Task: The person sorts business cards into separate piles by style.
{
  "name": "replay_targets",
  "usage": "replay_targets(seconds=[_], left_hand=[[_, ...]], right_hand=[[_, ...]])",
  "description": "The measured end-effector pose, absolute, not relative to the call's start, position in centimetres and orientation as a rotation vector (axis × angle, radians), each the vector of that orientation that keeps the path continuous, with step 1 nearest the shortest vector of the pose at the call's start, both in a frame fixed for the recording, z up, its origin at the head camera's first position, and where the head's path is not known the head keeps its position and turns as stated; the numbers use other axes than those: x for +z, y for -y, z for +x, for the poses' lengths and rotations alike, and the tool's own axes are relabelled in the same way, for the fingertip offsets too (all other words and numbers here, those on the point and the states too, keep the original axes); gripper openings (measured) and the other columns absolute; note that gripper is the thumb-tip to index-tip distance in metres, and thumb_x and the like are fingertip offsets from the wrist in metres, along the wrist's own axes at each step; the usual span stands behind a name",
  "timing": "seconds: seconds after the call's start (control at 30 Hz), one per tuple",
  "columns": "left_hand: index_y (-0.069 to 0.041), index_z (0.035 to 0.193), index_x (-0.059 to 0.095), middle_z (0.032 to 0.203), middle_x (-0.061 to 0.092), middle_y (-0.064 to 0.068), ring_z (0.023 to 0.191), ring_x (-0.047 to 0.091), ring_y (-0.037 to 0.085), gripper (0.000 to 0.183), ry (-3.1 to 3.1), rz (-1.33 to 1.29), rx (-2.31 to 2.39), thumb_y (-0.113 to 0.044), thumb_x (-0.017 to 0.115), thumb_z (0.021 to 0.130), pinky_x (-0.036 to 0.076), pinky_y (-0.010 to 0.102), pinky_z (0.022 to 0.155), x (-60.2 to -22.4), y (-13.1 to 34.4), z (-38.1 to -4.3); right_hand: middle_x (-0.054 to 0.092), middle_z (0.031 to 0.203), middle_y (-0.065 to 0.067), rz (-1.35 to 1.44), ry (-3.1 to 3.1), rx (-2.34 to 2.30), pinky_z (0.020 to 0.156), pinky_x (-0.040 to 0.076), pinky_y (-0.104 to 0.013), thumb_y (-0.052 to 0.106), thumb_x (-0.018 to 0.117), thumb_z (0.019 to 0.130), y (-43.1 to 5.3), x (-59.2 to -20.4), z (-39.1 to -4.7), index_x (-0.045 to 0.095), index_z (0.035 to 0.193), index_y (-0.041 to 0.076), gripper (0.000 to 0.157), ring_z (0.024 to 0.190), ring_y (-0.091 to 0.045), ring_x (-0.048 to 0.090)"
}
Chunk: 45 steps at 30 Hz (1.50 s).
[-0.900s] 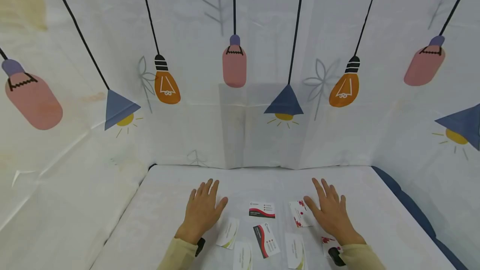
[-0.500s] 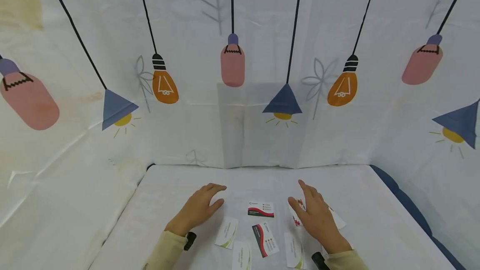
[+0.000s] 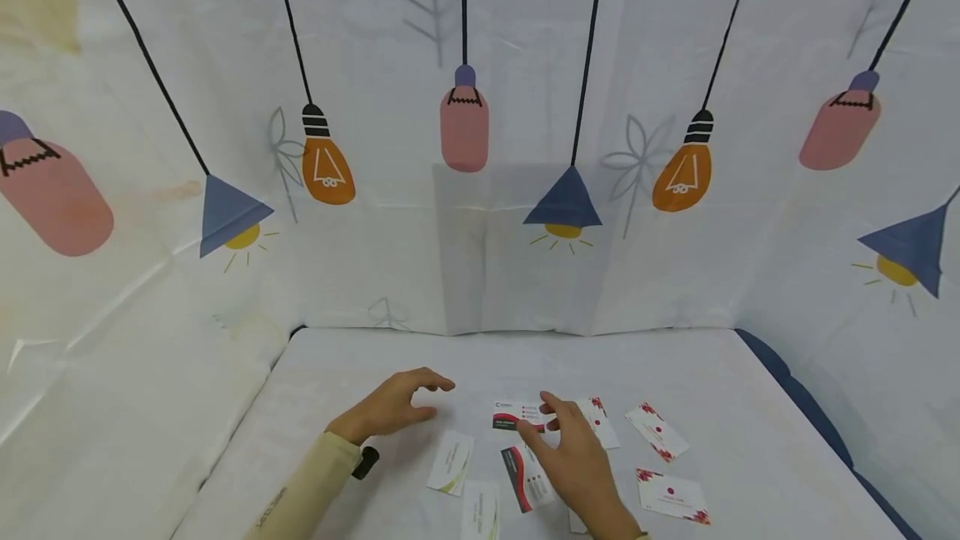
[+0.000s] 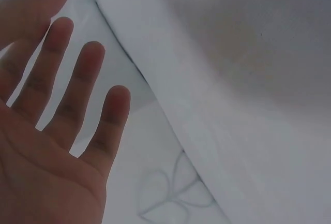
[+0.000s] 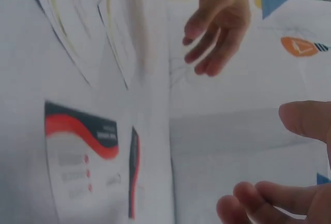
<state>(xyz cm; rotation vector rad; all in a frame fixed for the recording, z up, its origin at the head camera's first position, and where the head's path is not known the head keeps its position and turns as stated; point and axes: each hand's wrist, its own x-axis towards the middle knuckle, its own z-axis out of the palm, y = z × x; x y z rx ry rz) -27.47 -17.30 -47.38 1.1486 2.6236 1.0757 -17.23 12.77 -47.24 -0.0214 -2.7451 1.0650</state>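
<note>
Two black-and-red cards [image 3: 525,480] lie flat on the table [image 3: 731,407], one under the right hand's thumb, the other just beyond it, both partly covered. The right hand [image 3: 576,458] now hovers there, no longer over the red-flowered cards [image 3: 657,432], so from here I make out three of those, off to the right of its fingers. I'd judge the work's focus is shifting to the black-and-red pair. Its thumb and fingers curve loosely, well apart, holding nothing. Two green-edged cards [image 3: 452,462] sit between the hands, below the left fingertips. The left hand [image 3: 386,408] hangs raised, thumb and fingers parted, grasping nothing.
</note>
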Motion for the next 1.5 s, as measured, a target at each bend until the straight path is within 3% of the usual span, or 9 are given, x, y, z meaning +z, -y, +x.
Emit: replay_targets(seconds=[0.2, 0.4, 0.53, 0.77, 1.0, 1.27, 1.5], left_hand=[[-0.007, 0.129, 0.065, 0.128, 0.066, 0.004, 0.112, 0.058, 0.038, 0.039, -2.496, 1.144, 1.083, -0.002, 0.072, 0.092, 0.046, 0.057, 0.096, -48.2, 17.4, -28.8], [-0.009, 0.131, 0.067, 0.128, 0.066, 0.005, 0.108, 0.059, 0.032, 0.041, -2.365, 1.087, 1.056, -0.008, 0.074, 0.090, 0.048, 0.045, 0.092, -49.6, 17.1, -29.5], [-0.012, 0.129, 0.070, 0.126, 0.068, 0.002, 0.106, 0.061, 0.028, 0.042, -2.275, 1.135, 1.041, -0.008, 0.077, 0.088, 0.048, 0.038, 0.091, -50.2, 16.6, -29.9], [-0.012, 0.126, 0.072, 0.125, 0.069, -0.005, 0.111, 0.061, 0.022, 0.043, -2.153, 1.264, 0.954, -0.002, 0.077, 0.084, 0.048, 0.035, 0.093, -50.3, 15.9, -30.6], [-0.021, 0.132, 0.068, 0.133, 0.061, -0.015, 0.115, 0.053, 0.014, 0.066, -2.171, 1.269, 0.805, 0.012, 0.073, 0.075, 0.041, 0.035, 0.096, -50.3, 15.8, -31.0], [-0.031, 0.135, 0.066, 0.128, 0.054, -0.016, 0.110, 0.044, 0.011, 0.071, -2.185, 1.264, 0.659, -0.002, 0.084, 0.072, 0.033, 0.030, 0.093, -50.5, 15.0, -31.6], [-0.036, 0.132, 0.067, 0.122, 0.052, -0.017, 0.107, 0.042, 0.009, 0.073, -2.171, 1.208, 0.584, -0.004, 0.085, 0.070, 0.034, 0.032, 0.091, -50.2, 14.3, -32.1]], right_hand=[[0.063, 0.108, 0.007, -0.037, 2.734, 1.147, 0.069, 0.045, -0.031, 0.070, 0.069, 0.082, -9.9, -48.8, -16.0, 0.065, 0.133, 0.019, 0.072, 0.089, -0.009, 0.058], [0.063, 0.101, 0.007, 0.089, 2.751, 1.192, 0.062, 0.042, -0.024, 0.055, 0.079, 0.082, -8.8, -51.0, -15.4, 0.067, 0.129, 0.013, 0.064, 0.079, -0.006, 0.054], [0.057, 0.093, 0.007, 0.162, 2.773, 1.189, 0.059, 0.038, -0.024, 0.053, 0.079, 0.083, -8.6, -51.7, -15.3, 0.067, 0.130, 0.009, 0.065, 0.074, -0.006, 0.047], [0.054, 0.090, 0.008, 0.166, 2.790, 1.177, 0.062, 0.037, -0.025, 0.054, 0.078, 0.083, -8.6, -52.2, -15.4, 0.067, 0.130, 0.008, 0.066, 0.075, -0.006, 0.047], [0.055, 0.092, 0.009, 0.174, 2.784, 1.164, 0.063, 0.038, -0.025, 0.053, 0.080, 0.082, -8.8, -52.6, -15.6, 0.067, 0.129, 0.009, 0.066, 0.075, -0.005, 0.046], [0.058, 0.093, 0.011, 0.159, 2.793, 1.134, 0.065, 0.039, -0.024, 0.052, 0.080, 0.082, -8.8, -52.7, -15.7, 0.068, 0.128, 0.010, 0.064, 0.076, -0.004, 0.046], [0.060, 0.097, 0.010, 0.134, 2.791, 1.151, 0.067, 0.042, -0.024, 0.051, 0.081, 0.082, -8.8, -52.5, -15.9, 0.067, 0.130, 0.011, 0.064, 0.078, -0.006, 0.049]])
